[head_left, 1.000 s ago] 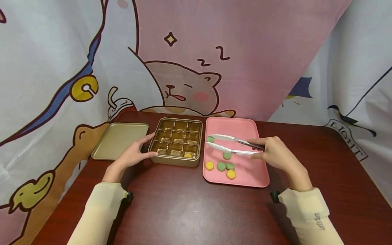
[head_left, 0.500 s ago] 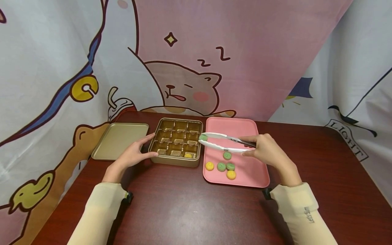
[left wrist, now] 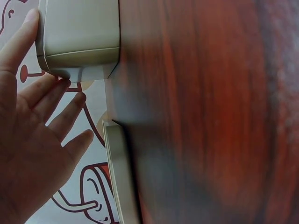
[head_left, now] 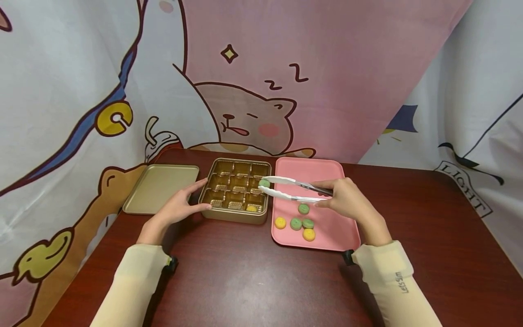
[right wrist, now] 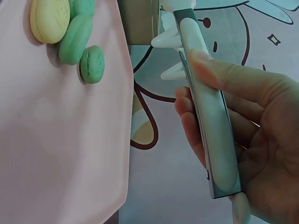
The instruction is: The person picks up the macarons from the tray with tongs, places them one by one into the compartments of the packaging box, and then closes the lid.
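Observation:
My right hand (head_left: 349, 197) grips a pair of tongs (head_left: 282, 195) with white tips and dark handles. Between the tips is a green macaron (head_left: 264, 183), which overlaps the right edge of the gold box (head_left: 234, 217) in the head view, by its middle row. A clear insert divides the box into several compartments. A yellow macaron (head_left: 251, 208) lies in its front right compartment. At the left side of the box my left hand (head_left: 180, 204) is spread, thumb and fingertips right at its edges. In the left wrist view these fingers (left wrist: 70, 114) look extended and loose.
Right of the box lies a pink tray (head_left: 327, 175) with several macarons, such as a yellow one (head_left: 309, 234) and a green one (head_left: 303, 209). A flat gold lid (head_left: 161, 188) lies to the left. A printed curtain (head_left: 347, 81) hangs behind the table (head_left: 253, 281).
My right hand has moved left, carrying the tongs and the green macaron from over the pink tray to the right edge of the box. The left hand has stayed at the box.

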A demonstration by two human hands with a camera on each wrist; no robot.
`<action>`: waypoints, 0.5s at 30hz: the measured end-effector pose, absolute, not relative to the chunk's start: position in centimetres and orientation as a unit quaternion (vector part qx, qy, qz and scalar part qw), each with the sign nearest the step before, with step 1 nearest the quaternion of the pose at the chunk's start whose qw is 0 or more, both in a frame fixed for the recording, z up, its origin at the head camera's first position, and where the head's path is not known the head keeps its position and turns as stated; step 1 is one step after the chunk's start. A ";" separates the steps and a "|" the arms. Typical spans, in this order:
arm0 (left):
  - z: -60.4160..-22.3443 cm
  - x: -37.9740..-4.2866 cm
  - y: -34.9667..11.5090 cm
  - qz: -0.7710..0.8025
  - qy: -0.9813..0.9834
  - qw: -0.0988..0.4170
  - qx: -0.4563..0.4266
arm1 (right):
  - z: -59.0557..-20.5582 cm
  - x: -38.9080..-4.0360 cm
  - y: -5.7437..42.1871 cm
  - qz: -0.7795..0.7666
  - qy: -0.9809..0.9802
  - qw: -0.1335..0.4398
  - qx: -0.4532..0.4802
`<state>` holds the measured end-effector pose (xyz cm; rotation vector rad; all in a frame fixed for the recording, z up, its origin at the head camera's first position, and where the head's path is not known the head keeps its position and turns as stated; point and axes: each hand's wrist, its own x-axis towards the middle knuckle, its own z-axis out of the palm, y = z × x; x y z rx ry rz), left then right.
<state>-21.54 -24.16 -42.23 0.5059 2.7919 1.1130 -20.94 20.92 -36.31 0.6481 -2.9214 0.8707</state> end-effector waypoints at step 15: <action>-42.2 -21.5 -24.1 0.363 0.916 0.045 0.166 | -36.3 -21.3 20.2 0.273 -0.938 0.013 0.216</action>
